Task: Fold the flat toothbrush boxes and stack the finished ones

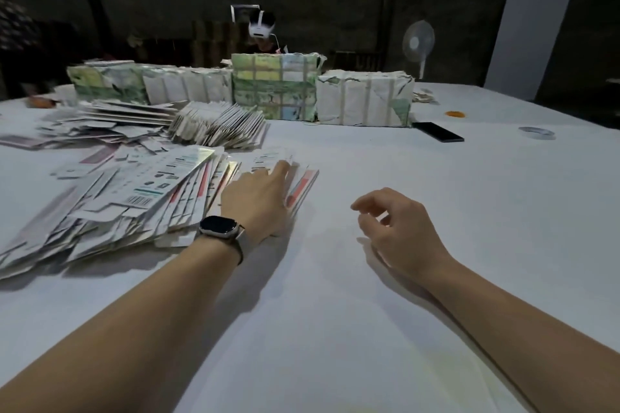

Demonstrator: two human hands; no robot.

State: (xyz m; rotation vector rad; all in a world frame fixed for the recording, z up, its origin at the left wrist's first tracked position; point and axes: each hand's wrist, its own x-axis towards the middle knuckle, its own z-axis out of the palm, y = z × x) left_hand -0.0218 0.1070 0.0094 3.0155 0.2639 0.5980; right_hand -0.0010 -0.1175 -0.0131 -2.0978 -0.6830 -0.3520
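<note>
Left hand (260,199) flat on box blanks (298,186), seemingly; right hand (396,226) apart.

Bench (402,178) white; flat boxes (151,184) white, teal and red bands, black barcode; watch (218,226) black; phone (437,132) black.

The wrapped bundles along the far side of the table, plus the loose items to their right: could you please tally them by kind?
Wrapped bundles: 4
Black phone: 1
Tape roll: 1
Orange disc: 1
Total: 7
</note>
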